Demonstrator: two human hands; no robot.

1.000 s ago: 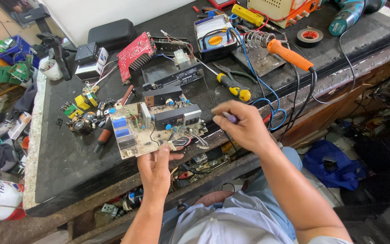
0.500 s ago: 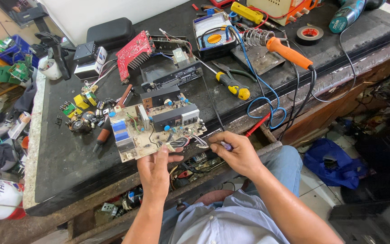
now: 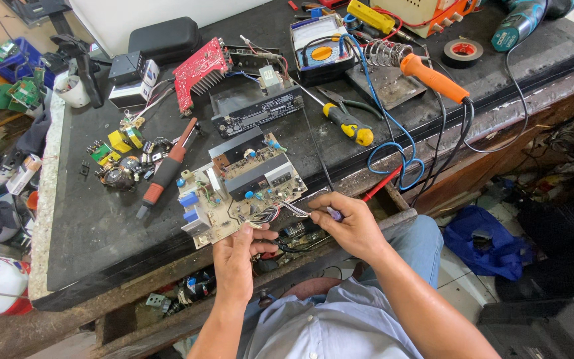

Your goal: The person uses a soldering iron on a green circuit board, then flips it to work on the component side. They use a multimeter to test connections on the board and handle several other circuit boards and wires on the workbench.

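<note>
A beige circuit board [image 3: 234, 193] with blue parts and black heat sinks rests at the front edge of a dark workbench [image 3: 88, 233]. My left hand [image 3: 239, 252] holds its near edge from below. My right hand [image 3: 348, 225] is to the right of the board, pinching a small purple tool [image 3: 334, 213] whose tip meets a bundle of thin wires [image 3: 274, 213] coming off the board.
On the bench lie a red-handled screwdriver [image 3: 164, 173], a yellow-handled screwdriver [image 3: 347, 123], an orange soldering iron [image 3: 433, 78] on its stand, a multimeter [image 3: 320, 48], a red circuit board [image 3: 200, 70], a black panel [image 3: 257, 113], black tape [image 3: 462, 52] and loose parts [image 3: 121, 156].
My right hand has come down from the board's right side to the bench's front edge, drawing the wires out to the right. The left hand keeps its hold on the board.
</note>
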